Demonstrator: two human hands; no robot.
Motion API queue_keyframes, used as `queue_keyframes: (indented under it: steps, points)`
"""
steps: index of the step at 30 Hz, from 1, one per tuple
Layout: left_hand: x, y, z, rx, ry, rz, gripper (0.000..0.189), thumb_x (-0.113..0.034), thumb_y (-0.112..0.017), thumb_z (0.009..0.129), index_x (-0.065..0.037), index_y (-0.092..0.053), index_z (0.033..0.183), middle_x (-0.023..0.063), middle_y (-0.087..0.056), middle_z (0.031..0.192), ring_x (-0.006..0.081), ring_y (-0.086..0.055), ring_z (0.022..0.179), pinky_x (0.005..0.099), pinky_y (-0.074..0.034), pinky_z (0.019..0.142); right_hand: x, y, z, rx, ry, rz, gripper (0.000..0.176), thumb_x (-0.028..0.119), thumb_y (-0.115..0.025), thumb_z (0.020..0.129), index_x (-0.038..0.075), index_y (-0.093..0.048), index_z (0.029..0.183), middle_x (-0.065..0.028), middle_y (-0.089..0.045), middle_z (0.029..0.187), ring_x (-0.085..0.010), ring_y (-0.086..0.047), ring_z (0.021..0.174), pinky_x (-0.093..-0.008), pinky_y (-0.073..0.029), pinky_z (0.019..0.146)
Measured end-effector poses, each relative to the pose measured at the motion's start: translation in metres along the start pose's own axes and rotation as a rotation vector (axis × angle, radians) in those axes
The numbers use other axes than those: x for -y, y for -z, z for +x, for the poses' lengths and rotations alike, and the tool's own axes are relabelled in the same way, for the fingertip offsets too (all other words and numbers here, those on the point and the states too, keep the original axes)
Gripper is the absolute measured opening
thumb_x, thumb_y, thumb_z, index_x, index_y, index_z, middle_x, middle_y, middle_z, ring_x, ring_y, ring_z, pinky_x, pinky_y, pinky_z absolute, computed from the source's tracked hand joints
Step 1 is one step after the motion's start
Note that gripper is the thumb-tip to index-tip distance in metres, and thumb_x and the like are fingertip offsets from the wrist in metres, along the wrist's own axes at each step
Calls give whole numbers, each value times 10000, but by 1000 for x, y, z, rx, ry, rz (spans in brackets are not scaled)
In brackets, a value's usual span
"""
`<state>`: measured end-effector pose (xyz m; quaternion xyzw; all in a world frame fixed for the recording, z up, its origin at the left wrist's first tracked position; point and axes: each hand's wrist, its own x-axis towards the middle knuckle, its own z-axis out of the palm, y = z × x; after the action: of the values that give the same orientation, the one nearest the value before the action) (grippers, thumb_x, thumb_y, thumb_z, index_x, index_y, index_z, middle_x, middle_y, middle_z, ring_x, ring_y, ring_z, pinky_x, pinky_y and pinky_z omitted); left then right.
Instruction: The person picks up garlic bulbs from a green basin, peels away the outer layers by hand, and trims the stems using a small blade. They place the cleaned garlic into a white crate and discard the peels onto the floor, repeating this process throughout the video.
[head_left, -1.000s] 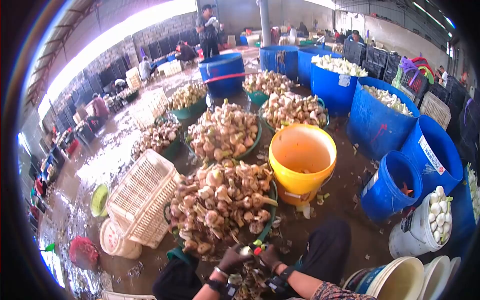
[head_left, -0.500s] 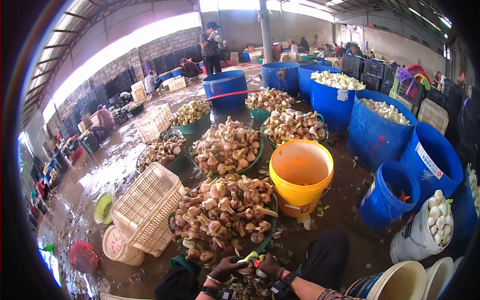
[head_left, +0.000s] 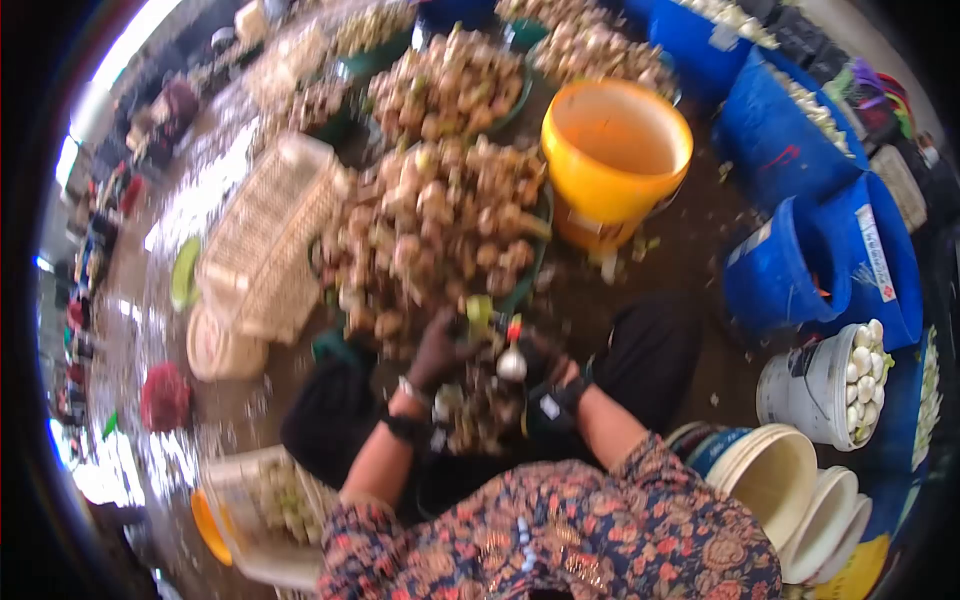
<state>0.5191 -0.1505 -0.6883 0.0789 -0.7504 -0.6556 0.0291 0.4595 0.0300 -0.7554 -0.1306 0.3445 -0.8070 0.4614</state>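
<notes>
My left hand (head_left: pixel 440 350), in a dark glove, is at the near edge of a heap of untrimmed garlic (head_left: pixel 425 220). Its fingers are blurred, with a yellow-green stem piece (head_left: pixel 480 308) close to their tips. My right hand (head_left: pixel 543 362), also dark-gloved, is closed on a small tool with a red part (head_left: pixel 515 328), whose kind is too blurred to make out. A trimmed white garlic bulb (head_left: pixel 512 364) shows against that hand's fingertips. Below both hands, between my legs, lies a pile of garlic trimmings (head_left: pixel 478 412).
A yellow bucket (head_left: pixel 615 190) stands beyond my right knee. White bulbs fill a white bucket (head_left: pixel 815 385) at right, near blue tubs (head_left: pixel 770 270) and nested pale buckets (head_left: pixel 770 470). Cream crates (head_left: pixel 275 225) stand at left, and another crate (head_left: pixel 225 470) holds pale pieces.
The view has tilted down, bringing my forearms and floral top into sight. My hands, close together before, are now farther apart, and the white bulb shows more plainly.
</notes>
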Motion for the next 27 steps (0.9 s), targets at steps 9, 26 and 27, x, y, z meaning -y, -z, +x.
queue_keyframes:
  steps: [9,26,27]
  points:
    - [-54,18,-7,113,171,308,452,-78,-766,670,-1,-558,1063,59,-609,916,117,-564,843,272,-474,761,19,-4,15,-49,-137,-533,354,266,-614,858,69,-547,1145,-16,-577,1089,-121,-581,854,-265,-480,768]
    - [-29,21,-26,13,431,-152,264,-224,-647,843,12,-642,960,33,-648,874,115,-612,738,259,-493,649,61,-54,6,121,-210,-515,392,251,-605,835,37,-540,1157,-48,-577,1057,-107,-522,927,-258,-424,838]
    - [-26,25,-27,12,519,-466,284,-243,-628,858,10,-638,987,32,-649,887,112,-611,748,254,-493,664,62,-52,5,122,-210,-516,392,251,-605,835,37,-540,1157,-48,-577,1057,-107,-522,927,-258,-424,838]
